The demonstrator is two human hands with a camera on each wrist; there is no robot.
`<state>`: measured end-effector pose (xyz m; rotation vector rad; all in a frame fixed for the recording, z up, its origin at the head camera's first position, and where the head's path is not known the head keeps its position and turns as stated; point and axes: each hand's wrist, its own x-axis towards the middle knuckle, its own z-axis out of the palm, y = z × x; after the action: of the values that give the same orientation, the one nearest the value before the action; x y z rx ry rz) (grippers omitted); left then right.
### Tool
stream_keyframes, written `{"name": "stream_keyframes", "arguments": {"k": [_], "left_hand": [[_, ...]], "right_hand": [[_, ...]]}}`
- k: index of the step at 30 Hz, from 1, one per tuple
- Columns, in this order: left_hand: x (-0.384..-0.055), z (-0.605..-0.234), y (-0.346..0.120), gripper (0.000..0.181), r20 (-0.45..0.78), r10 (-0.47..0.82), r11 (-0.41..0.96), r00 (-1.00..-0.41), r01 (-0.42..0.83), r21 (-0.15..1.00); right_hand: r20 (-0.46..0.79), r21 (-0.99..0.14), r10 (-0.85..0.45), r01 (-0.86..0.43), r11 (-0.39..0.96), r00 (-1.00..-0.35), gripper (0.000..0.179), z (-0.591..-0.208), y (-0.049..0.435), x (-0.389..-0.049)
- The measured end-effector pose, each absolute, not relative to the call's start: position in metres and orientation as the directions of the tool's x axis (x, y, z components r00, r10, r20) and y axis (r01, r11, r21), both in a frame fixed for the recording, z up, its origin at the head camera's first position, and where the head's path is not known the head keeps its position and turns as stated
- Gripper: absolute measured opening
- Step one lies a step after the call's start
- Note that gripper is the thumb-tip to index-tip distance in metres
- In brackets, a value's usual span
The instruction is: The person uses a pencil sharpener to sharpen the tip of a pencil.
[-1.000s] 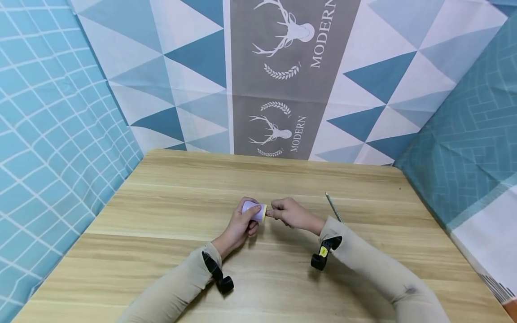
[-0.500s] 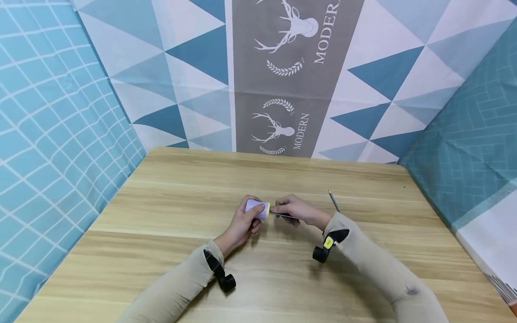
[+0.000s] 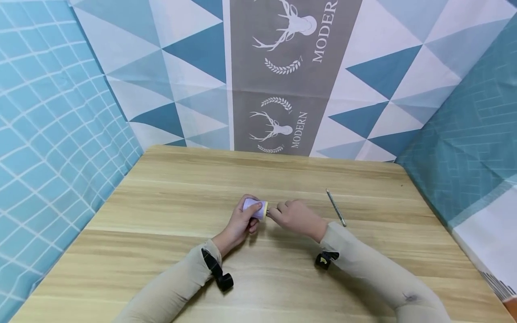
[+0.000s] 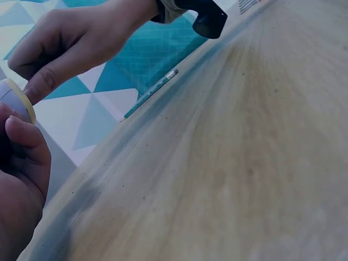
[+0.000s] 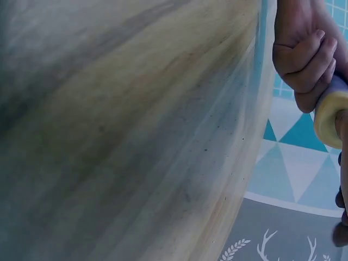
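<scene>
My left hand [image 3: 240, 222] grips a small purple cylinder [image 3: 250, 204] with a yellow rim, its thumb lying along the side. The cylinder lies sideways above the table, with the yellow rim [image 5: 324, 120] facing my right hand [image 3: 294, 217]. Right at that rim, the fingers of my right hand are curled and pinch a slim dark piece [image 3: 268, 211], mostly hidden by them. In the left wrist view the right thumb [image 4: 44, 81] comes up against the rim. What the cylinder is cannot be made out for sure.
A dark green pencil [image 3: 336, 207] lies on the wooden table [image 3: 181, 188], just beyond my right wrist. Patterned cloth walls [image 3: 194, 72] stand behind the table and on both sides. Black wrist cameras [image 3: 223, 281] hang from both sleeves.
My right hand has turned over, back now upward, and the slim dark piece seen along its fingers is mostly covered. The right wrist has shifted, uncovering more of the pencil. My left hand keeps its hold.
</scene>
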<state>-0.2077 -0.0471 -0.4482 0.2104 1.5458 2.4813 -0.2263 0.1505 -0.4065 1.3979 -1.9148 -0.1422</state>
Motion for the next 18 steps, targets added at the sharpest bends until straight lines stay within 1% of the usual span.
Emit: {"name": "stream_keyframes", "arguments": {"k": [1, 3, 6, 7, 9, 12, 14, 16, 18], "left_hand": [[-0.208, -0.448, -0.047, 0.014, 0.008, 0.253, -0.429, -0.967, -0.105, 0.897], [-0.208, -0.449, -0.047, 0.014, 0.002, 0.259, -0.430, -0.966, -0.113, 0.896], [-0.207, -0.450, -0.049, 0.015, 0.003, 0.269, -0.447, -0.963, -0.122, 0.886], [-0.207, -0.450, -0.049, 0.015, 0.006, 0.272, -0.452, -0.962, -0.123, 0.883], [-0.207, -0.450, -0.049, 0.013, 0.012, 0.272, -0.463, -0.962, -0.120, 0.878], [-0.207, -0.450, -0.050, 0.010, 0.020, 0.278, -0.464, -0.960, -0.116, 0.878], [-0.207, -0.450, -0.050, 0.010, 0.015, 0.279, -0.465, -0.960, -0.121, 0.877], [-0.207, -0.450, -0.050, 0.011, 0.011, 0.279, -0.466, -0.960, -0.125, 0.876], [-0.206, -0.450, -0.049, 0.012, 0.008, 0.277, -0.469, -0.961, -0.128, 0.874]], "right_hand": [[0.492, 0.469, -0.862, -0.796, 0.383, -0.125, 0.042, -0.406, 0.150, -0.227], [0.475, 0.372, -0.865, -0.854, 0.364, -0.162, 0.037, -0.404, 0.149, -0.229], [0.434, 0.125, -0.861, -0.928, 0.350, -0.266, 0.024, -0.400, 0.148, -0.232], [0.417, 0.034, -0.858, -0.938, 0.344, -0.299, 0.022, -0.397, 0.148, -0.233], [0.377, -0.118, -0.854, -0.933, 0.339, -0.358, 0.024, -0.394, 0.147, -0.234], [0.338, -0.299, -0.848, -0.901, 0.313, -0.407, 0.030, -0.389, 0.147, -0.237], [0.300, -0.412, -0.839, -0.855, 0.316, -0.454, 0.033, -0.388, 0.147, -0.239], [0.244, -0.548, -0.820, -0.771, 0.325, -0.518, 0.035, -0.387, 0.147, -0.241], [0.153, -0.680, -0.796, -0.647, 0.345, -0.586, 0.035, -0.385, 0.147, -0.242]]}}
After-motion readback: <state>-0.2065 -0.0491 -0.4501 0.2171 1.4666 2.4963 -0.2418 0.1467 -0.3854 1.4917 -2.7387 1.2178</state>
